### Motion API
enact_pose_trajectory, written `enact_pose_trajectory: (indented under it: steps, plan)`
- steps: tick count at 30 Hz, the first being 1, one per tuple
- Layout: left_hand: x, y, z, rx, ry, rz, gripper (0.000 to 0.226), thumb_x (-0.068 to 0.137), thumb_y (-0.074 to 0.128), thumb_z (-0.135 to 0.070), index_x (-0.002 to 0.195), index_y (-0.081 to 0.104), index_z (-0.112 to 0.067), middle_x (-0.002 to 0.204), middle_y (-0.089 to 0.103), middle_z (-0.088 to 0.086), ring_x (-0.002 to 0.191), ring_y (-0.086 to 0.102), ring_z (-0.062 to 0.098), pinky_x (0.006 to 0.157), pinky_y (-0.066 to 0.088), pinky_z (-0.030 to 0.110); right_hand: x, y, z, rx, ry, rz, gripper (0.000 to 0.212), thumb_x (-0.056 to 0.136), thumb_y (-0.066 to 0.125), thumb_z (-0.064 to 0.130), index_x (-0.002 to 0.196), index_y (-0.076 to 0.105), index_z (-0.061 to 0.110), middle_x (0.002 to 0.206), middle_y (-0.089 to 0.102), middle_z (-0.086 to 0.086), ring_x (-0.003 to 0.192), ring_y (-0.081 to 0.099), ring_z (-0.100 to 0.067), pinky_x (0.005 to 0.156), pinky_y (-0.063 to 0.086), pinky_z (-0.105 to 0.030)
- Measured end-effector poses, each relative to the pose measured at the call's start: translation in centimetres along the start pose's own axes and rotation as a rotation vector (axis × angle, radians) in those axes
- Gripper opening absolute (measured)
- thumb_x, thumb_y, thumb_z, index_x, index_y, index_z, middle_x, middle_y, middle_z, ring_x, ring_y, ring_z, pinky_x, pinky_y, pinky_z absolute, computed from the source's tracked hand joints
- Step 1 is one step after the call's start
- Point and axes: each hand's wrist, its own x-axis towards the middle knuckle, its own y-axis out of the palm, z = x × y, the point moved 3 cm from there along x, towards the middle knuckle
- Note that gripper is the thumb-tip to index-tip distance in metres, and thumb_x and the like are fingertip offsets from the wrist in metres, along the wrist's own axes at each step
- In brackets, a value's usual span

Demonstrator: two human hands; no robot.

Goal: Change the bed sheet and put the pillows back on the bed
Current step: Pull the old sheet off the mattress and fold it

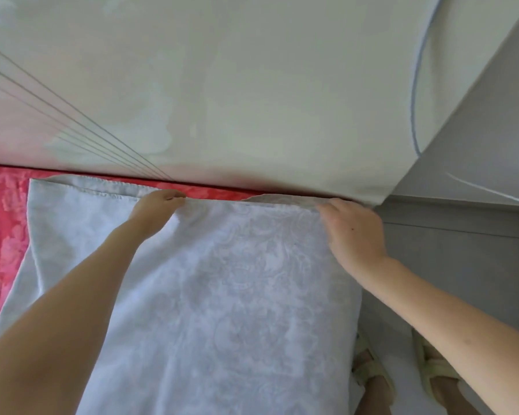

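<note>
At frame centre, left hand (158, 205) and right hand (352, 232) each pinch the top edge of the white sheet (237, 295); red quilted surface (3, 223) at left lies uncovered, so spreading looks unfinished; pillows not in view

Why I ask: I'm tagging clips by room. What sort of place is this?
Probably a bedroom: the left hand and right hand hold a white patterned sheet over a red floral mattress beside a pale wall.

Two pale yellow sandals (432, 371) stand on the grey floor (462, 265); a glossy white panel (252, 70) with thin grooves rises beyond.
</note>
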Motion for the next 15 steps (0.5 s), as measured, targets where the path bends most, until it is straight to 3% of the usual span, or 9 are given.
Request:
enact_pose_trajectory:
  steps: [2, 4, 6, 8, 10, 12, 13, 15]
  plan:
    - [1.1, 0.0, 0.3, 0.008, -0.003, -0.039, 0.031, 0.094, 0.044, -0.033, 0.119, 0.061, -0.025, 0.118, 0.063, 0.006, 0.109, 0.055, 0.029, 0.092, 0.043, 0.038, 1.9, 0.2, 3.9, 0.074, -0.11, 0.014, 0.032, 0.047, 0.06, -0.012, 0.073, 0.064, 0.005, 0.066, 0.059, -0.007, 0.048, 0.053, -0.027, 0.039, 0.033, -0.025]
    - [2.1, 0.3, 0.5, 0.282, 0.028, -0.043, 0.036, 0.1, 0.032, -0.026, 0.131, 0.051, -0.025, 0.118, 0.063, 0.01, 0.104, 0.057, 0.032, 0.08, 0.044, 0.035, 3.8, 1.1, 7.2, 0.087, -0.189, 0.048, 0.042, 0.034, 0.065, -0.013, 0.072, 0.062, 0.006, 0.064, 0.057, -0.005, 0.041, 0.048, -0.025, 0.037, 0.021, -0.019]
    - [2.7, 0.9, 0.5, 0.522, 0.06, -0.006, 0.04, 0.101, 0.028, -0.024, 0.139, 0.04, -0.032, 0.112, 0.065, 0.008, 0.091, 0.059, 0.029, 0.067, 0.04, 0.03, 5.6, 2.3, 9.6, 0.105, -0.229, 0.047, 0.047, 0.024, 0.062, -0.014, 0.065, 0.06, 0.007, 0.058, 0.054, -0.004, 0.033, 0.038, -0.022, 0.043, 0.003, -0.015]
    - [3.4, 1.7, 1.0, 0.602, 0.077, 0.028, 0.042, 0.102, 0.028, -0.025, 0.141, 0.033, -0.036, 0.103, 0.067, 0.005, 0.081, 0.058, 0.026, 0.06, 0.035, 0.027, 7.2, 2.7, 11.3, 0.094, -0.244, 0.025, 0.046, 0.021, 0.055, -0.014, 0.061, 0.055, 0.008, 0.055, 0.05, -0.004, 0.032, 0.024, -0.02, 0.049, -0.006, -0.016]
    - [4.0, 2.1, 1.5, 0.595, 0.091, 0.002, 0.04, 0.101, 0.032, -0.027, 0.139, 0.035, -0.037, 0.1, 0.067, 0.004, 0.086, 0.061, 0.026, 0.061, 0.035, 0.027, 8.4, 3.0, 12.5, 0.017, -0.242, 0.182, 0.048, 0.034, 0.066, -0.013, 0.077, 0.057, 0.006, 0.071, 0.055, -0.006, 0.041, 0.038, -0.022, 0.044, 0.0, -0.02]
    - [4.4, 2.2, 2.1, 0.537, 0.125, -0.033, 0.034, 0.1, 0.036, -0.03, 0.133, 0.044, -0.035, 0.097, 0.067, 0.004, 0.09, 0.061, 0.025, 0.064, 0.037, 0.028, 8.8, 3.9, 12.6, -0.052, -0.231, 0.333, 0.04, 0.067, 0.062, -0.009, 0.103, 0.053, 0.007, 0.099, 0.055, -0.006, 0.077, 0.061, -0.028, 0.043, 0.012, -0.027]
    - [4.3, 2.1, 2.4, 0.496, 0.137, -0.043, 0.03, 0.099, 0.039, -0.031, 0.127, 0.049, -0.034, 0.095, 0.068, 0.004, 0.089, 0.061, 0.026, 0.065, 0.038, 0.029, 9.0, 4.3, 12.3, -0.07, -0.206, 0.399, 0.037, 0.074, 0.057, -0.008, 0.107, 0.051, 0.008, 0.106, 0.053, -0.006, 0.089, 0.062, -0.028, 0.044, 0.014, -0.028]
    - [4.2, 2.0, 2.9, 0.437, 0.159, -0.034, 0.022, 0.097, 0.044, -0.034, 0.114, 0.056, -0.029, 0.094, 0.068, 0.002, 0.087, 0.06, 0.025, 0.069, 0.043, 0.031, 8.9, 4.5, 11.8, -0.073, -0.164, 0.422, 0.032, 0.076, 0.054, -0.009, 0.103, 0.053, 0.008, 0.104, 0.053, -0.007, 0.091, 0.06, -0.029, 0.045, 0.014, -0.029]
